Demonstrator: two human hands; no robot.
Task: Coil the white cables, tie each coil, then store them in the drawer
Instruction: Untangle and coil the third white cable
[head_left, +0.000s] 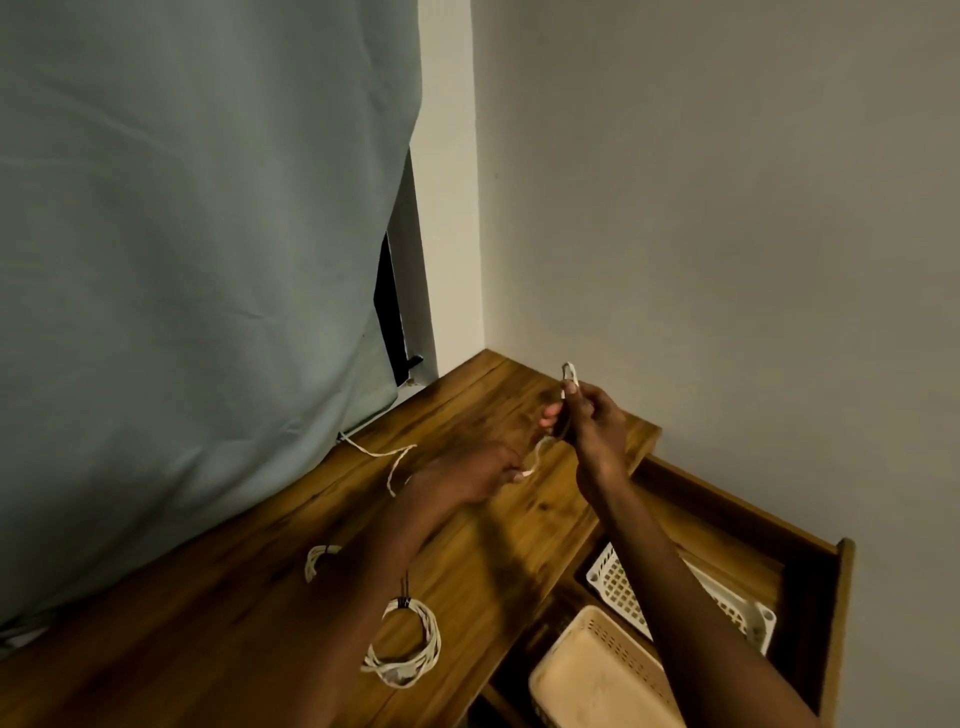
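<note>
Drawer (737, 525) open off the desk's (218, 639) right edge, holding a white basket (618, 587) and a beige one (597, 675). Right hand (589, 415) pinches a cable (540, 452) loop; left hand (467, 473) pinches its end. Tied coil (410, 644) near the front edge.

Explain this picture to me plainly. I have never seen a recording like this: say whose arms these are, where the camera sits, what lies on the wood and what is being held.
No machine here: a person wears a wide-angle camera on the head, so you look down along their own arms. The right hand pinches a small loop of thin white cable, lifted above the brown wooden tabletop. The left hand grips the same cable lower down; its loose tail trails left across the wood toward the grey-green curtain. Nearer you lie two finished white cable coils, one partly hidden by the left arm. At the right, an open wooden drawer holds a white lattice plastic basket and a beige one.
</note>
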